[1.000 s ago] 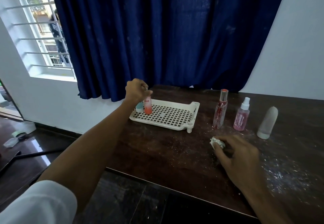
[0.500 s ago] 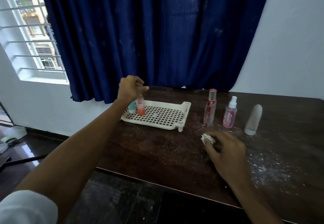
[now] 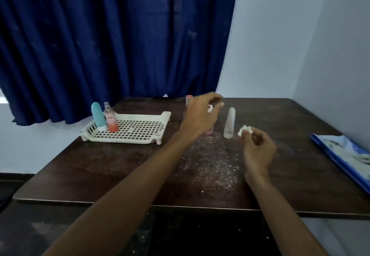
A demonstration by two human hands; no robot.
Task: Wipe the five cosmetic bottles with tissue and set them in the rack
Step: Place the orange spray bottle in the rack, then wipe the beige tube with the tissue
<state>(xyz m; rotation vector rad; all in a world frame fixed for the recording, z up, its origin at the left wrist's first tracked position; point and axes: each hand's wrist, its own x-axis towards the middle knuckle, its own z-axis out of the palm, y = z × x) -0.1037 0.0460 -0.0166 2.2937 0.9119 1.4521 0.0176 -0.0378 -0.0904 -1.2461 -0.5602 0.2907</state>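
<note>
Two bottles stand in the rack [image 3: 138,133] at its left end: teal bottle [image 3: 98,119] and orange spray bottle [image 3: 111,121]. My left hand [image 3: 201,118], fingers loosely spread, reaches over the pink bottle [image 3: 209,131]. My right hand [image 3: 258,149] pinches the tissue wad [image 3: 244,130] beside the white bottle [image 3: 229,122]. Next: close on the pink one, lift, wipe.

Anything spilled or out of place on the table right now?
Yes: white crumbs are scattered over the dark table near its front middle, probably shreds of the tissue in the right hand. No bottle has toppled.
</note>
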